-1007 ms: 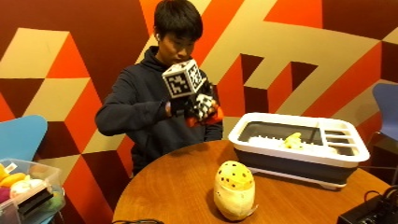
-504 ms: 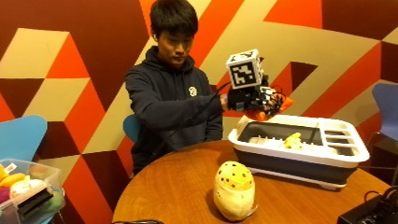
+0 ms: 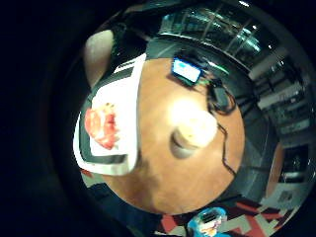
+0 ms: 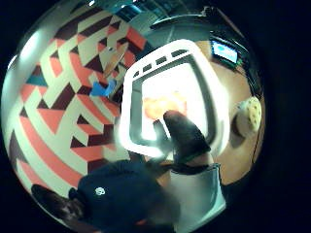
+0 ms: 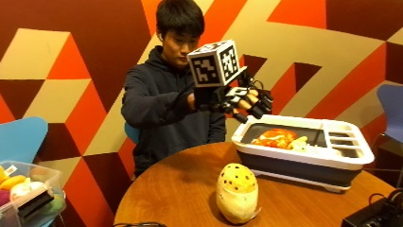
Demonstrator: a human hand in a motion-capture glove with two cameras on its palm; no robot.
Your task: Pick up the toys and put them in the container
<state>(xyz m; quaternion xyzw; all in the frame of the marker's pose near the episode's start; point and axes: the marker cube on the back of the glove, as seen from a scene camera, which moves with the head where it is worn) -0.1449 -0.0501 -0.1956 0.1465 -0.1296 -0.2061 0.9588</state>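
A red and orange plush toy (image 5: 274,138) lies inside the white and grey container (image 5: 302,153) on the round wooden table, beside a small yellow toy (image 5: 301,142). My gloved right hand (image 5: 242,101) hovers above the container's near-left corner with its fingers loosely curled and nothing in them. A yellow dotted plush toy (image 5: 237,191) stands on the table in front of the container. Both palm views look down on this: the red toy (image 3: 101,126) (image 4: 163,106) in the container (image 3: 129,118) (image 4: 127,121), and the yellow dotted toy (image 3: 195,128) (image 4: 250,114) on the table.
A clear bin (image 5: 25,194) of other toys sits at the lower left beside a blue chair (image 5: 19,137). A black device (image 5: 378,215) with cables lies at the table's right edge, and a lit screen (image 3: 186,70) lies on the table.
The hand carried the red toy from the chest over to the container. The toy now lies in the container and the hand holds nothing.
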